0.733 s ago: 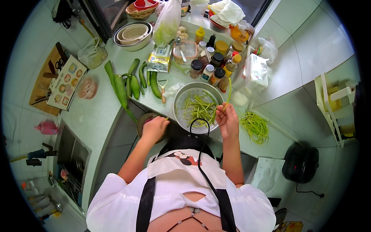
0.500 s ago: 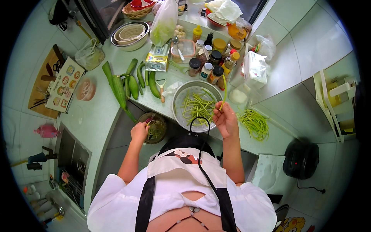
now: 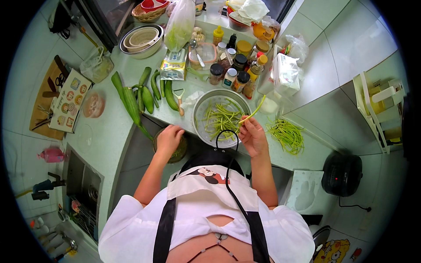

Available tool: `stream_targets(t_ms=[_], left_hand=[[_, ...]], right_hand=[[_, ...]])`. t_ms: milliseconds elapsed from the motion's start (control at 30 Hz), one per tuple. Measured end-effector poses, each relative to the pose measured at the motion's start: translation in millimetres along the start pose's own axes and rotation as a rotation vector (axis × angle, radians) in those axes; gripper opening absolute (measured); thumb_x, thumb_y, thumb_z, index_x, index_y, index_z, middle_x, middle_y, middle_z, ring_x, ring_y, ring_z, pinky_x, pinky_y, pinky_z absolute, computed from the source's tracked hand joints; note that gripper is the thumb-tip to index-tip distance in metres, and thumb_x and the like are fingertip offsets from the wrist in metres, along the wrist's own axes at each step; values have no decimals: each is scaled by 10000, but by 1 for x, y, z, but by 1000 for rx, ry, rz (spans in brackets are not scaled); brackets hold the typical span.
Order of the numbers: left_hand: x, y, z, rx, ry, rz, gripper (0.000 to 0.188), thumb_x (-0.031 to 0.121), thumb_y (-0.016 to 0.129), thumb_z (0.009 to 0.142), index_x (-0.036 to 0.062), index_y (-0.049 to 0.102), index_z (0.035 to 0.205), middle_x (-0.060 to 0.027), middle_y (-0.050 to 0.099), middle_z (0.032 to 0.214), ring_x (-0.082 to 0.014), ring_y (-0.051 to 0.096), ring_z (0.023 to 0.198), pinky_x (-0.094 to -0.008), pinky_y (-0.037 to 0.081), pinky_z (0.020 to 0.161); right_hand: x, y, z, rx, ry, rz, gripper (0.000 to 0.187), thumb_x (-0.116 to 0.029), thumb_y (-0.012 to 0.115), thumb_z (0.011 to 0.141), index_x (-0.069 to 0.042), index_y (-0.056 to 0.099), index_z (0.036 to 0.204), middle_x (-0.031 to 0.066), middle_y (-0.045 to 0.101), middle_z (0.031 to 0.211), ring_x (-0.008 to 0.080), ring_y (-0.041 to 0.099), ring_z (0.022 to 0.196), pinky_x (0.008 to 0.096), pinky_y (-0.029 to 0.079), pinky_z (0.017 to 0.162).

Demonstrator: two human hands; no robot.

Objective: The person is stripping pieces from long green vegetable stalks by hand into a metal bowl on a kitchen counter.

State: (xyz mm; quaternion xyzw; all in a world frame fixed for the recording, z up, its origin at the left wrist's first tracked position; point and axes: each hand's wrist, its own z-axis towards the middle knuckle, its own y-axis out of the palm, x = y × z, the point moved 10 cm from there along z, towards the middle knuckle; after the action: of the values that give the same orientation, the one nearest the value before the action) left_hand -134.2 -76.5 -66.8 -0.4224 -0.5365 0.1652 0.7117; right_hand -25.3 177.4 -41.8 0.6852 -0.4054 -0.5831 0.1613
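Observation:
In my right hand (image 3: 253, 136), thumb and fingers pinch one long, thin green vegetable stem (image 3: 256, 109), which slants up to the right above the bowl's rim. Below it sits a round metal bowl (image 3: 198, 101) holding many cut green stem pieces (image 3: 219, 117). My left hand (image 3: 169, 141) hovers over a round waste bin (image 3: 180, 153) below the counter edge, back of the hand up, fingers loosely bent and nothing visible in them. The bin's contents are mostly hidden by this hand. A pile of whole green stems (image 3: 287, 136) lies on the counter to the right.
Left of the bowl lie loofahs (image 3: 130, 98), other green vegetables and a peeler (image 3: 179, 103). Spice jars (image 3: 229, 78) and bottles stand behind the bowl. A sink (image 3: 83, 184) is at far left, a black appliance (image 3: 342, 175) at far right. The counter's edge curves before me.
My left hand has risen and moved right over the bin; the pale strip it held no longer shows. The stem in my right hand has tilted from near upright to leaning right.

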Motion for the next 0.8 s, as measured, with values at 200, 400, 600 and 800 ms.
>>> stream_targets(t_ms=[200, 400, 600, 800], left_hand=[[112, -16, 17, 0, 248, -323, 117, 100, 660, 801, 40, 646, 900, -94, 594, 796, -208, 568, 625, -297, 458, 590], [166, -5, 13, -19, 388, -407, 167, 70, 687, 773, 49, 638, 931, -80, 594, 818, -189, 583, 627, -278, 475, 577], [183, 1, 9, -14, 437, -415, 176, 77, 691, 767, 57, 638, 934, -76, 590, 811, -195, 586, 629, -284, 474, 573], [187, 3, 5, 24, 467, -377, 143, 65, 682, 771, 52, 639, 908, -81, 601, 839, -206, 597, 652, -289, 477, 585]], right_hand=[[-14, -5, -11, 108, -104, -206, 121, -41, 589, 841, -46, 596, 962, 45, 629, 795, 75, 545, 596, 190, 438, 539], [-16, 1, -18, 65, -144, -410, 152, -21, 633, 815, -29, 614, 965, 47, 645, 840, 67, 563, 658, 188, 442, 592], [-17, 2, -22, 32, -151, -469, 186, -35, 668, 806, -10, 628, 986, 38, 646, 896, 73, 590, 805, 191, 460, 702], [-20, 8, -25, 29, -150, -516, 173, -75, 638, 836, -41, 622, 1005, -22, 587, 771, 28, 472, 618, 172, 349, 532]])
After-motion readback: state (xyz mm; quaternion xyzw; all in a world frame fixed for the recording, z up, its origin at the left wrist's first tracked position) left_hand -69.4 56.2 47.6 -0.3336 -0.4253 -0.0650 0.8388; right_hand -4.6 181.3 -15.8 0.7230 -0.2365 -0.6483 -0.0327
